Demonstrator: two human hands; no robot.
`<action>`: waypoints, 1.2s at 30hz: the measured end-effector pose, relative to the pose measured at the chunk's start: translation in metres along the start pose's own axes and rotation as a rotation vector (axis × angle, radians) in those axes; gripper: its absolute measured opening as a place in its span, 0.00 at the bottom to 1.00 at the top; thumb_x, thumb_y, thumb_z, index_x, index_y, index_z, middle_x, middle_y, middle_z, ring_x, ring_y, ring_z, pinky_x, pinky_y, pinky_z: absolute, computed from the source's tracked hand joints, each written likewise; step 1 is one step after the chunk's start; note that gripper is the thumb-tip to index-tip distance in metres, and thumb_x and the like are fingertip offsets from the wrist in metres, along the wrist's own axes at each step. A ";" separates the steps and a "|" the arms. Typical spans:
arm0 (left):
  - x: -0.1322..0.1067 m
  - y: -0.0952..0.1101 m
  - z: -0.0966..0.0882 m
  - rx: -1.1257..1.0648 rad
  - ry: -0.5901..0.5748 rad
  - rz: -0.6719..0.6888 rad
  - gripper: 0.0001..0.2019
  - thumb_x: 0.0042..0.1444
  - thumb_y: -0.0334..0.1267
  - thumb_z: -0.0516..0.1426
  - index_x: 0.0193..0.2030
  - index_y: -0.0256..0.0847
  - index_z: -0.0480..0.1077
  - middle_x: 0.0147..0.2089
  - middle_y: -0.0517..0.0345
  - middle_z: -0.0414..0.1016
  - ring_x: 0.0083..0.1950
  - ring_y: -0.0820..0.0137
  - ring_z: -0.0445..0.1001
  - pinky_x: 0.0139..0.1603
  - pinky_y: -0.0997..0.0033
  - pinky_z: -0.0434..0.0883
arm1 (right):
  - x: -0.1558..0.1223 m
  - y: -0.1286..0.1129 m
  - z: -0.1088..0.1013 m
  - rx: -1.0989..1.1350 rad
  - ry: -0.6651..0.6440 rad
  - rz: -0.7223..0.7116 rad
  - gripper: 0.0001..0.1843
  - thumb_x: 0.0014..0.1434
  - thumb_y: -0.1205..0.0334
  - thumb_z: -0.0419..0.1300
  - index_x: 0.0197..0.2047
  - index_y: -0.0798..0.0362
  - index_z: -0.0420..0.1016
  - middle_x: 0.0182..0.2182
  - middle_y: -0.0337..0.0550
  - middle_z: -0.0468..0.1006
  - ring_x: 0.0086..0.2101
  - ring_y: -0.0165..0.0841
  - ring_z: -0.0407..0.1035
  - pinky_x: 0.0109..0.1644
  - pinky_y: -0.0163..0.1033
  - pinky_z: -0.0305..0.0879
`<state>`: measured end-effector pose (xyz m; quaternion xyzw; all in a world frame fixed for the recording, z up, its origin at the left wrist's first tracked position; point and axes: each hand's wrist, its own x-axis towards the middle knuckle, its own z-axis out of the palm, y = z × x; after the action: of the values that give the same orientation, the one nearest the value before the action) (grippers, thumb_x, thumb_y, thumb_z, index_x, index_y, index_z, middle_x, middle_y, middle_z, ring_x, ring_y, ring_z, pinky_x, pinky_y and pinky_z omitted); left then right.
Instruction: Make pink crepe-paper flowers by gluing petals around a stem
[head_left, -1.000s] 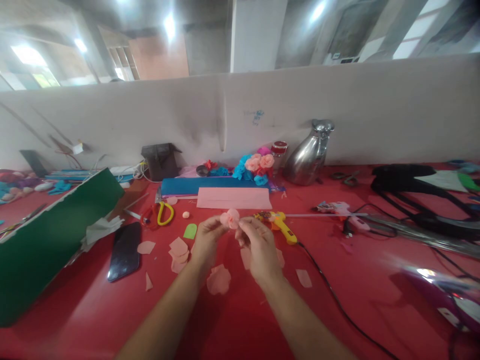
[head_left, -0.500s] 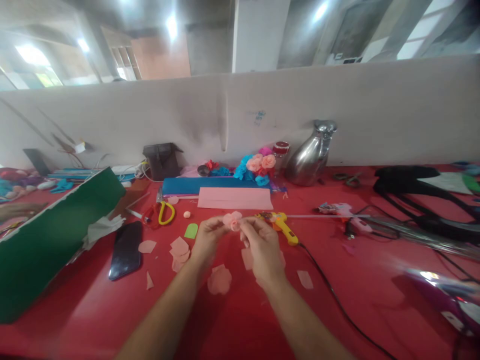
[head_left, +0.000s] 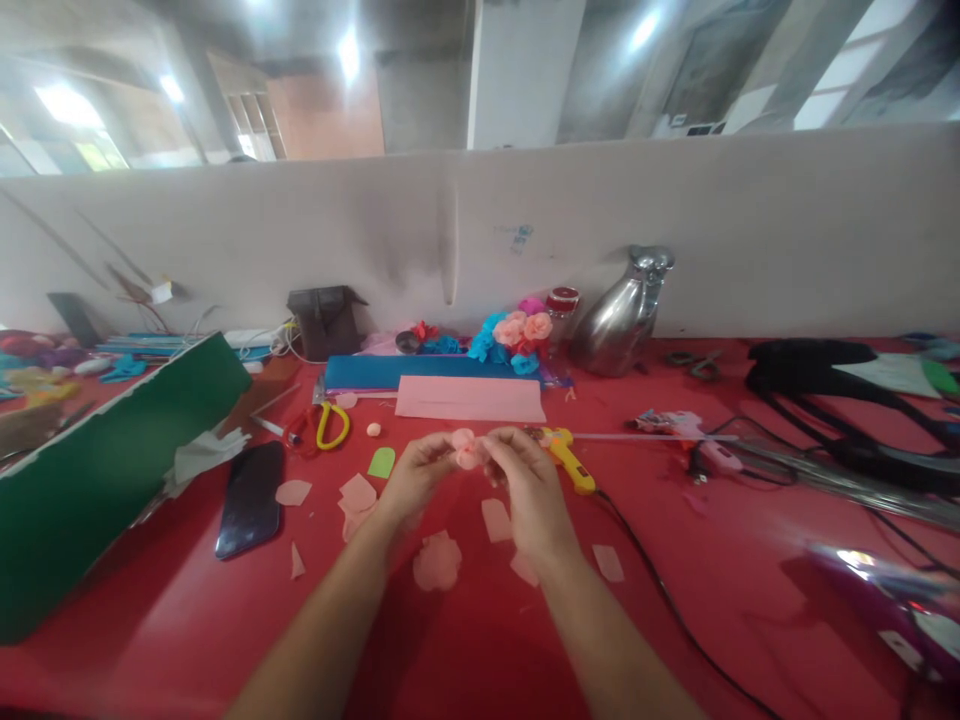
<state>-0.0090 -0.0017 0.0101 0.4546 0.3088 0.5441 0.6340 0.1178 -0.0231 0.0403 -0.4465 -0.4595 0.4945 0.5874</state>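
Observation:
A small pink crepe-paper flower [head_left: 466, 450] is held above the red table between both hands. My left hand [head_left: 417, 474] pinches its left side, and my right hand [head_left: 528, 486] pinches its right side with thumb and fingers together. Cut pink paper petals [head_left: 437, 561] lie below the hands, and more petals [head_left: 358, 492] are left of my left wrist. Beside them sits a light green rounded template [head_left: 382, 462]. Just beyond my right hand lies a yellow hot glue gun [head_left: 572, 462], its cord running toward the front right.
Yellow-handled scissors [head_left: 332, 427], a dark phone [head_left: 250, 500] and a green board [head_left: 112, 490] are at the left. Behind the hands lie folded pink paper [head_left: 470, 399], finished paper flowers [head_left: 517, 335] and a steel jug [head_left: 626, 312]. A pink glue gun [head_left: 716, 452] lies right.
The flower has turned a little between my fingers. My right hand has shifted slightly right, uncovering petals beneath it. At the far left, a person's hand behind the board has moved.

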 end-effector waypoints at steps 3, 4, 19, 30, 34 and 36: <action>0.000 0.003 0.001 0.021 -0.042 -0.004 0.09 0.45 0.40 0.64 0.31 0.37 0.75 0.33 0.55 0.75 0.37 0.68 0.71 0.46 0.67 0.66 | -0.001 0.000 0.001 0.048 0.006 0.009 0.09 0.52 0.57 0.59 0.26 0.52 0.68 0.20 0.36 0.68 0.21 0.27 0.58 0.24 0.33 0.54; -0.001 0.004 0.001 0.027 -0.052 -0.004 0.09 0.45 0.40 0.64 0.31 0.37 0.75 0.32 0.55 0.75 0.37 0.68 0.71 0.46 0.67 0.66 | -0.001 -0.001 0.001 0.060 0.004 0.018 0.09 0.52 0.57 0.59 0.26 0.52 0.68 0.20 0.36 0.69 0.21 0.27 0.58 0.24 0.32 0.54; -0.001 0.006 -0.003 0.136 -0.064 0.024 0.09 0.47 0.41 0.62 0.33 0.38 0.76 0.34 0.53 0.77 0.36 0.67 0.73 0.44 0.68 0.67 | 0.000 -0.003 -0.001 -0.001 -0.012 0.031 0.13 0.52 0.55 0.57 0.21 0.52 0.68 0.18 0.36 0.69 0.19 0.27 0.58 0.22 0.33 0.54; -0.003 0.008 -0.005 0.275 -0.144 0.039 0.09 0.52 0.39 0.59 0.39 0.40 0.77 0.38 0.53 0.77 0.39 0.67 0.72 0.44 0.71 0.65 | 0.004 -0.014 -0.008 -0.104 -0.106 -0.001 0.10 0.52 0.57 0.57 0.22 0.51 0.70 0.19 0.35 0.69 0.22 0.28 0.59 0.25 0.35 0.50; -0.002 0.008 -0.006 0.260 -0.131 0.037 0.08 0.52 0.39 0.59 0.37 0.40 0.76 0.39 0.53 0.77 0.41 0.67 0.72 0.45 0.71 0.65 | 0.006 -0.011 -0.011 -0.122 -0.099 -0.005 0.09 0.52 0.59 0.58 0.22 0.51 0.69 0.19 0.34 0.69 0.23 0.29 0.60 0.28 0.35 0.52; -0.002 0.009 -0.005 0.271 -0.136 0.040 0.08 0.52 0.40 0.59 0.36 0.40 0.76 0.39 0.53 0.77 0.41 0.66 0.72 0.45 0.71 0.65 | 0.006 -0.009 -0.012 -0.142 -0.097 -0.012 0.08 0.51 0.59 0.58 0.23 0.51 0.69 0.20 0.34 0.69 0.24 0.29 0.60 0.29 0.35 0.52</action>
<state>-0.0179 -0.0027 0.0158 0.5780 0.3267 0.4779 0.5751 0.1321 -0.0185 0.0471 -0.4597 -0.5241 0.4782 0.5341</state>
